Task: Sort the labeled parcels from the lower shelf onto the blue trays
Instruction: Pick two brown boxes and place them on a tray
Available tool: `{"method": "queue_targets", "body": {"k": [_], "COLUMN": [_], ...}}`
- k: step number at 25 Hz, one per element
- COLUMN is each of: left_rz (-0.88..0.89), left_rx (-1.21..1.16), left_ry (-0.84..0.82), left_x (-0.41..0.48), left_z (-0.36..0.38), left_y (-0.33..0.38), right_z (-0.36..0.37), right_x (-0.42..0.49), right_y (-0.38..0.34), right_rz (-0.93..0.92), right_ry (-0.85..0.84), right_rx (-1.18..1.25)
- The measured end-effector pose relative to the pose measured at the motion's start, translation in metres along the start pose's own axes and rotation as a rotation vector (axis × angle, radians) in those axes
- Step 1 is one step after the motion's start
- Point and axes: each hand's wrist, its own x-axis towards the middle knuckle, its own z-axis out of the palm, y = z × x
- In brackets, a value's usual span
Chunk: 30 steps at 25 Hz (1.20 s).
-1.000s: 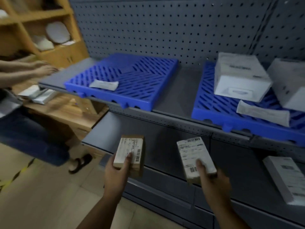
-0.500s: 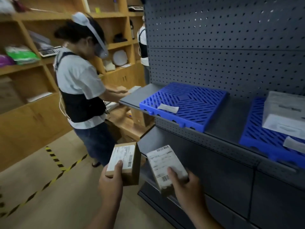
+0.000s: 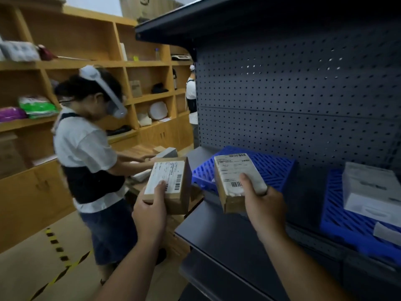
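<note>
My left hand [image 3: 149, 210] grips a brown cardboard parcel [image 3: 173, 187] with a white barcode label, thumb on the label. My right hand [image 3: 263, 205] grips a second brown parcel [image 3: 233, 179] wrapped in a white label, thumb beside its barcode. Both parcels are held up in front of the left blue tray [image 3: 269, 168], which lies on the grey middle shelf. A right blue tray [image 3: 338, 222] carries a white box [image 3: 373, 192] and a flat white packet [image 3: 388, 232]. The lower shelf [image 3: 227, 240] runs beneath my hands.
A person in a white shirt and headset [image 3: 86, 161] works at a wooden counter just left of the rack. Wooden shelving [image 3: 86, 88] lines the left wall. Grey pegboard [image 3: 303, 101] backs the rack. Yellow-black tape [image 3: 58, 257] marks the floor.
My view has swung up and to the left. Both hands have lifted their parcels higher, from below the shelf edge up to the level of the left blue tray.
</note>
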Motion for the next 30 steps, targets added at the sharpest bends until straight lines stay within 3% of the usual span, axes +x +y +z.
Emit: {"method": "queue_targets", "body": {"k": [5, 14, 30], "left_rz": [-0.022, 0.005, -0.087], "left_rx": [-0.083, -0.019, 0.131], "left_ry": [-0.152, -0.533, -0.682], "left_x": [0.053, 0.124, 0.145], "left_z": [0.074, 0.187, 0.218], "left_y": [0.013, 0.006, -0.024], "right_z": [-0.003, 0.000, 0.034], "right_x": [0.052, 0.102, 0.143], "right_y": [-0.010, -0.013, 0.018], "right_rz": [-0.008, 0.005, 0.149], "right_ry": [0.213, 0.634, 0.596], "right_rx": [-0.070, -0.146, -0.417]}}
